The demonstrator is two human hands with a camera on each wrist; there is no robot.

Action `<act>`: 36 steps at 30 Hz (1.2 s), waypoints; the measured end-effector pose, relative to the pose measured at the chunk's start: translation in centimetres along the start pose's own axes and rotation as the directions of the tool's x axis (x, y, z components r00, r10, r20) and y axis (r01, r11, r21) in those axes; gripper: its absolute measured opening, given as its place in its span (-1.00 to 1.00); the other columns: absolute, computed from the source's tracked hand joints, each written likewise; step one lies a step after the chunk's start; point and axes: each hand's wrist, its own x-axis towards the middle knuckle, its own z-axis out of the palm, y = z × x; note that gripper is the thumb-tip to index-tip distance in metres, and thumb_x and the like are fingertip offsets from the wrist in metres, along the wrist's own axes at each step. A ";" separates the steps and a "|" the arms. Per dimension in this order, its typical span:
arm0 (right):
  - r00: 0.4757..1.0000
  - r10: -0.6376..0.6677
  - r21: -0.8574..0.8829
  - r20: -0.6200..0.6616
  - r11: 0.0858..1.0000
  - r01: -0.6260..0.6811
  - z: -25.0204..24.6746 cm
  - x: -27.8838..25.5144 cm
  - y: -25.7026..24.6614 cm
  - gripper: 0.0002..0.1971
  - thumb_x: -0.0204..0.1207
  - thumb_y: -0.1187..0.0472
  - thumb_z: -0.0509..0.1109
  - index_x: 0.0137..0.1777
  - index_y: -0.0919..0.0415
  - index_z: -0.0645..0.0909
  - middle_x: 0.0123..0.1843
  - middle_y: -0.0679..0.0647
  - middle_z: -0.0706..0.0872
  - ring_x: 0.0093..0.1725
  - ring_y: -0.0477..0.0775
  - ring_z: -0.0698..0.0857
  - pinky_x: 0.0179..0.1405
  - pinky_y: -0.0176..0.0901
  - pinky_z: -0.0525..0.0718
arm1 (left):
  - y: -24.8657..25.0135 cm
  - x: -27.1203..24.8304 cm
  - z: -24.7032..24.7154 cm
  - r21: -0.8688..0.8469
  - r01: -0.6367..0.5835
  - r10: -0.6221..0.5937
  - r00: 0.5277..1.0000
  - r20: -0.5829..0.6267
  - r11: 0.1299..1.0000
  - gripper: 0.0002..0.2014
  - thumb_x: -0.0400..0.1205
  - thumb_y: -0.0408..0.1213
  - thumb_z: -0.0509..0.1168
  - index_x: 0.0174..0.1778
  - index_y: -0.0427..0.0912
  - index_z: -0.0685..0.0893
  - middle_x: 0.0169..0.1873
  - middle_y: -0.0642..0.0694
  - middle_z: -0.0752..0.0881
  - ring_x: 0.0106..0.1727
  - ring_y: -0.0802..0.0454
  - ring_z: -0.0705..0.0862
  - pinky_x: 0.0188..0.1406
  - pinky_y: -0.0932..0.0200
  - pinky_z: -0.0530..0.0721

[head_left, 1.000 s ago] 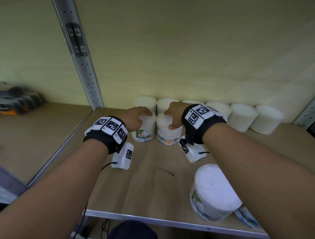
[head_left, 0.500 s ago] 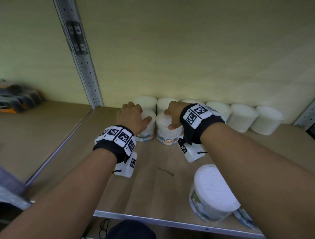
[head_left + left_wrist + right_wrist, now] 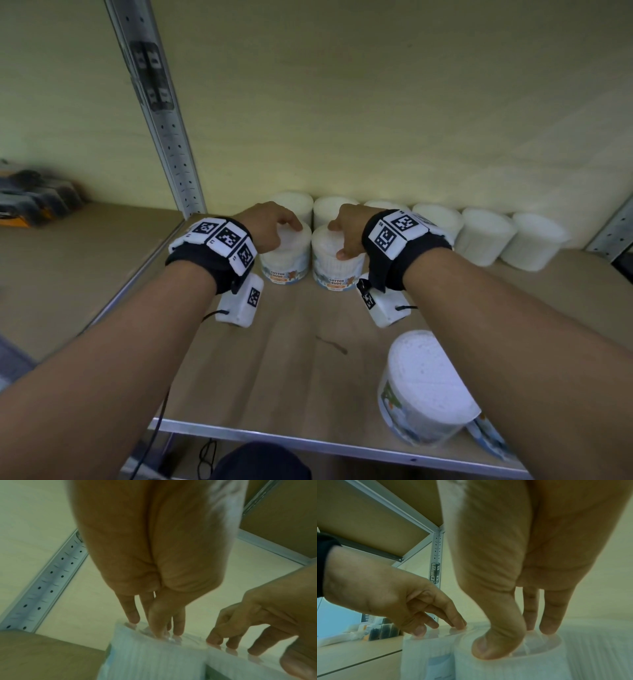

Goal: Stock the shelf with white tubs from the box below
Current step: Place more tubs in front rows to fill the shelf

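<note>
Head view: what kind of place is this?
Probably a stockroom or shop storage rack: perforated metal upright, wooden shelf board, identical cotton bud tubs lined up along the back wall.

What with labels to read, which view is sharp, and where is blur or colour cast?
Head view: crisp mid-frame, COTTON BUDS readable on the left tub, shelf post leaning. Left wrist view: green cast, left hand blurred. Right wrist view: green, right tub soft.
</note>
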 end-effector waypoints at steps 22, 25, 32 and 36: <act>0.997 -0.027 -0.048 0.072 0.998 0.031 -0.7 -0.7 -0.6 -0.36 0.52 0.00 0.43 0.49 0.40 0.47 0.39 0.28 0.65 0.33 0.26 0.66 0.26 -0.01 0.62 | 0.6 -2.3 0.4 -0.015 0.003 -0.004 0.998 -0.069 1.000 -0.60 0.62 -0.21 0.34 0.40 -0.03 0.56 0.48 -0.08 0.43 0.49 -0.05 0.43 0.39 0.16 0.38; 0.997 -0.019 -0.058 0.077 0.998 0.024 -0.6 -1.6 -1.1 -0.35 0.47 -0.04 0.47 0.46 0.36 0.52 0.35 0.25 0.68 0.29 0.25 0.69 0.26 0.02 0.64 | 0.7 -3.5 0.4 0.002 0.004 -0.004 0.998 -0.065 1.000 -0.59 0.61 -0.19 0.35 0.41 -0.01 0.56 0.47 -0.04 0.45 0.46 -0.03 0.46 0.36 0.18 0.41; 0.995 -0.014 -0.102 0.100 0.995 0.024 -0.5 -4.6 -3.4 -0.30 0.41 -0.16 0.48 0.46 0.24 0.48 0.34 0.15 0.66 0.25 0.20 0.67 0.17 -0.06 0.63 | 1.1 -7.4 0.6 0.073 -0.014 0.019 0.998 -0.068 0.997 -0.62 0.55 -0.13 0.40 0.31 0.06 0.63 0.36 -0.02 0.60 0.29 -0.05 0.60 0.31 0.05 0.57; 0.995 0.009 -0.102 0.095 0.995 0.001 -0.4 -6.6 -4.9 -0.31 0.28 -0.19 0.54 0.33 0.19 0.56 0.14 0.11 0.74 0.01 0.20 0.73 0.10 0.08 0.74 | 1.2 -9.9 1.1 0.034 -0.023 0.025 0.998 -0.051 0.999 -0.63 0.57 -0.20 0.39 0.31 -0.03 0.63 0.36 -0.05 0.57 0.32 -0.04 0.56 0.24 0.16 0.49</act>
